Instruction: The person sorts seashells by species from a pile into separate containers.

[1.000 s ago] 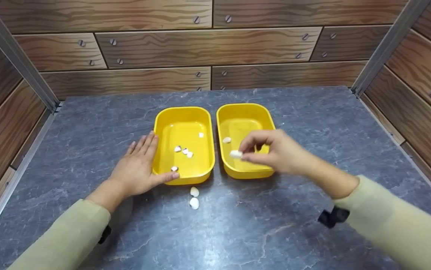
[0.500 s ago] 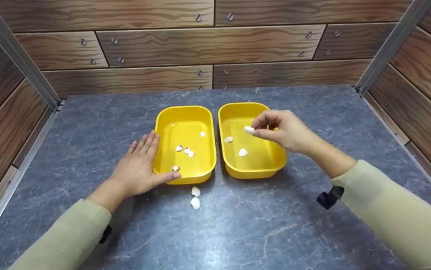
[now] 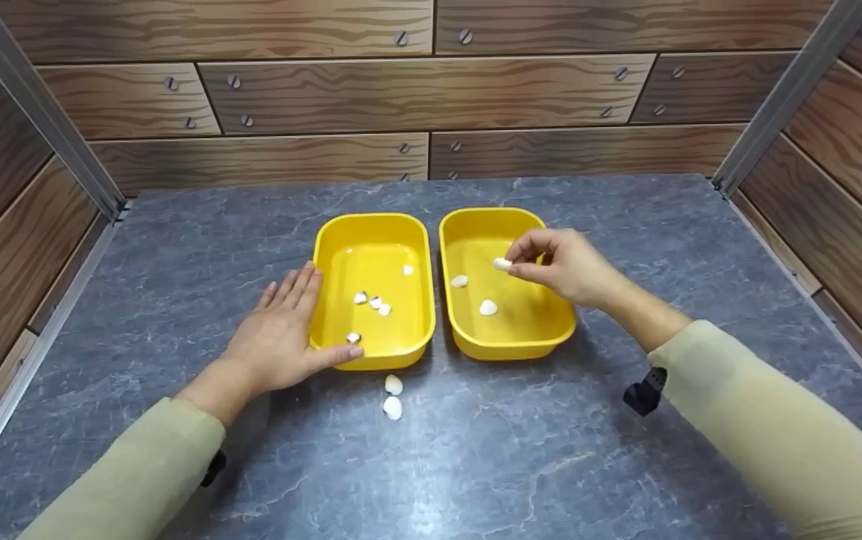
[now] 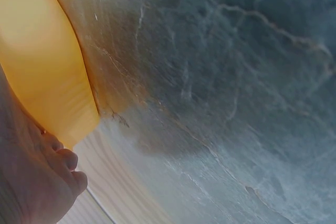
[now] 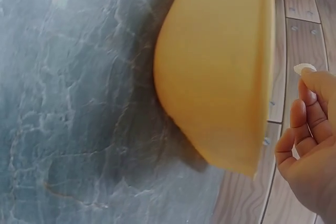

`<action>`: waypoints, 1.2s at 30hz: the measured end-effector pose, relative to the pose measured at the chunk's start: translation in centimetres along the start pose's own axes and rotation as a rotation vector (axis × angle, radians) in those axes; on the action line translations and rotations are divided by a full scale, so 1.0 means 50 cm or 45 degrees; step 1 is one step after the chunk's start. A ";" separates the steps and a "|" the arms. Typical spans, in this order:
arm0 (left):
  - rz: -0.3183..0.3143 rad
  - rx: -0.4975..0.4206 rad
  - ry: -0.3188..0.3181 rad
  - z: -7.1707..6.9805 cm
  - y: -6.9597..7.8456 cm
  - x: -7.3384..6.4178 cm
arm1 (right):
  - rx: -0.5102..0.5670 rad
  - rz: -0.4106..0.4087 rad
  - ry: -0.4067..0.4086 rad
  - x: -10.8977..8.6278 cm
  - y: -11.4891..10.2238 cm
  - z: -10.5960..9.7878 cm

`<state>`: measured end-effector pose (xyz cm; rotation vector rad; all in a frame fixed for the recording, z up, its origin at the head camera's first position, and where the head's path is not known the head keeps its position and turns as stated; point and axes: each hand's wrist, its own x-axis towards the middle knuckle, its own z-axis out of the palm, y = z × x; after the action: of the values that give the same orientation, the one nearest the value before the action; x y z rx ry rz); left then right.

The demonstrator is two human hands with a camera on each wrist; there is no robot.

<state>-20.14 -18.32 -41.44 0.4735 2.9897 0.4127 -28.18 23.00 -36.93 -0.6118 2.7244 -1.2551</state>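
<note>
My right hand pinches a white seashell between thumb and fingertips above the right yellow bin. The same seashell shows at the fingertips in the right wrist view. Below, two pale seashells lie in that bin, one at its left side and one near the middle. My left hand rests with straight fingers against the left side of the left yellow bin, its thumb over the near rim. Several small shells, some with dark markings, are scattered inside that bin.
Two white seashells, the nearer one just in front of the other, lie on the grey marbled table before the left bin. Wood-patterned panels enclose the back and sides.
My right hand moved up and right from the right bin's near part, uncovering a shell on its floor, then dipped slightly. It keeps pinching a shell. The left hand stays put.
</note>
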 end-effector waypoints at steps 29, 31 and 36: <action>0.003 0.001 0.010 0.000 0.001 0.000 | -0.151 0.033 0.053 0.016 0.019 0.011; 0.002 0.000 0.009 0.001 0.001 0.000 | -0.151 0.027 0.073 0.014 0.015 0.008; 0.000 -0.002 0.005 0.001 0.001 0.001 | -0.141 -0.013 0.111 0.004 0.001 0.000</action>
<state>-20.15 -18.25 -41.47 0.4733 2.9931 0.4162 -28.36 22.95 -36.93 -0.5950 2.8821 -1.1660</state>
